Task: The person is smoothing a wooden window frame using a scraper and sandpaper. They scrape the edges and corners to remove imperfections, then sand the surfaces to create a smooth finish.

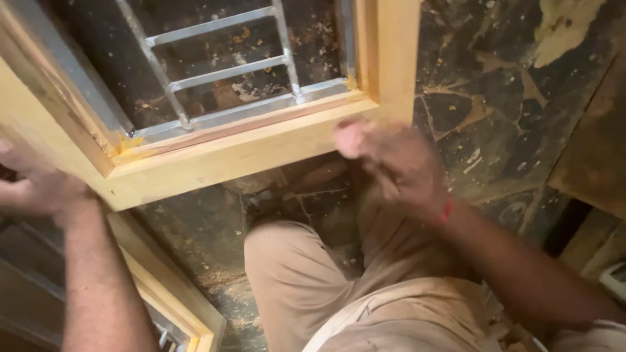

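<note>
Both hands blur at the wooden frame (215,156): left hand (36,189) half cut off, right hand (391,160) loosely curled, grips unclear.

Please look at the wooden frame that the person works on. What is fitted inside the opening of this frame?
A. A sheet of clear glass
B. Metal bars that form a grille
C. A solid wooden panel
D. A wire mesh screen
B: inside the wooden frame pale metal bars cross each other as a grille, and the dark stone floor shows between them.
</note>
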A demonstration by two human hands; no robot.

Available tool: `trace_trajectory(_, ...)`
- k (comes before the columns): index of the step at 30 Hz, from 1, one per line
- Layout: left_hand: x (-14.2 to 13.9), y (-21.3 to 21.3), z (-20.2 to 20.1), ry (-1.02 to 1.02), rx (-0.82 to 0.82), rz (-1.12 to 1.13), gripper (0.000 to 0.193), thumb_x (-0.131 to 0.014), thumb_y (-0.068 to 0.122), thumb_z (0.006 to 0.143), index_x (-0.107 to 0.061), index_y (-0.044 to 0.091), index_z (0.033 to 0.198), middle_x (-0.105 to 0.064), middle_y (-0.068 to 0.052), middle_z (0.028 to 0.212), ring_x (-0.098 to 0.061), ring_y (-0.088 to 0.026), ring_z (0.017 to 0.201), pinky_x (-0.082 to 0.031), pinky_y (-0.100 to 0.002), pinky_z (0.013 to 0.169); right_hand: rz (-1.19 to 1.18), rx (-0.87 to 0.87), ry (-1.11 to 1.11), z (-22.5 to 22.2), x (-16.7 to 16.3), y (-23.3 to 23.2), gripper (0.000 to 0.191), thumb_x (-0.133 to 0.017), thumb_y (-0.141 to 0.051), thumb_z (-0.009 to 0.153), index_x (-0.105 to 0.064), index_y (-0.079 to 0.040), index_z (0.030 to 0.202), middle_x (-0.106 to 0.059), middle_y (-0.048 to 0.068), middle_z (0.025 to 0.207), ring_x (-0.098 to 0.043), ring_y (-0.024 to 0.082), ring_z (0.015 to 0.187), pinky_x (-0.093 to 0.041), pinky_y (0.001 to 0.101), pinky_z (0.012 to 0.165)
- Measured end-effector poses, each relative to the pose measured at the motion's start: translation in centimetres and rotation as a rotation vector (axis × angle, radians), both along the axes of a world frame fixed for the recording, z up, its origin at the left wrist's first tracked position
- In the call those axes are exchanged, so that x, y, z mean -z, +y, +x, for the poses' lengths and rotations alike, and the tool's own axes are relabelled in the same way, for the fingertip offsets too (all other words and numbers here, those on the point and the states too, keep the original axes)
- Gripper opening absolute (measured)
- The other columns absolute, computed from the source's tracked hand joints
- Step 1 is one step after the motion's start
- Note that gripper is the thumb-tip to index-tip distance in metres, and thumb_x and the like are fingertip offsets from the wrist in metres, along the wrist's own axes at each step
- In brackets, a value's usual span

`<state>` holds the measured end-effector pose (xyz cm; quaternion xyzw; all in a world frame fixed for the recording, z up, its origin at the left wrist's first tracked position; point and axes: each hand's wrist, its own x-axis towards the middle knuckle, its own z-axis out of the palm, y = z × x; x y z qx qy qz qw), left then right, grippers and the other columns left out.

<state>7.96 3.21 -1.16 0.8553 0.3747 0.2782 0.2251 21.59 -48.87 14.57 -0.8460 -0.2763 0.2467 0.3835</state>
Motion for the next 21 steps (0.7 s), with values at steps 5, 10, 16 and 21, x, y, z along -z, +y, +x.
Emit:
trace_trajectory(5,-10.3,-16.5,2.4,0.09,0.421,-0.4,0.049,-0.079,0.023,0.085,-0.065,0.0,0.126,-0.072,-0.014,0.128,-0.068,-0.024,0.118,-0.054,-0.041,0.104,0.748,0.665,1.371,-7.1,0.7,-0.2,0.036,-0.058,-0.02,0.109,-0.061,0.002,0.137,-0.066,0.014,0.136,-0.061,0.023,0.129,-0.046,0.0402,0.115)
trace_trajectory(10,-15.4,-33.1,2.0,0.021,0.638,-1.545,0.05,-0.082,0.022,0.092,-0.069,0.005,0.136,-0.07,-0.011,0.14,-0.065,-0.022,0.134,-0.052,-0.039,0.119,0.769,0.578,1.474,-6.5,0.8,-0.9,0.04,-0.058,-0.026,0.107,-0.059,0.002,0.135,-0.068,0.013,0.132,-0.063,0.024,0.125,-0.047,0.0413,0.112)
trace_trajectory(16,-14.5,-31.8,8.2,0.223,0.881,-0.344,0.036,-0.075,0.016,0.09,-0.07,0.011,0.125,-0.07,-0.006,0.129,-0.067,-0.024,0.122,-0.055,-0.039,0.103,0.123,0.637,-0.172,6.7,4.9,0.5,0.035,-0.053,-0.03,0.121,-0.059,0.001,0.137,-0.063,0.017,0.132,-0.062,0.029,0.122,-0.049,0.0412,0.111)
trace_trajectory(21,-12.5,-31.8,12.8,0.384,1.132,-0.2,0.032,-0.066,0.008,0.087,-0.068,0.003,0.119,-0.071,-0.011,0.12,-0.067,-0.03,0.115,-0.054,-0.043,0.091,-0.526,0.951,-0.129,10.6,16.7,2.1,0.035,-0.054,-0.034,0.118,-0.062,-0.002,0.129,-0.065,0.017,0.125,-0.062,0.032,0.117,-0.049,0.043,0.104)
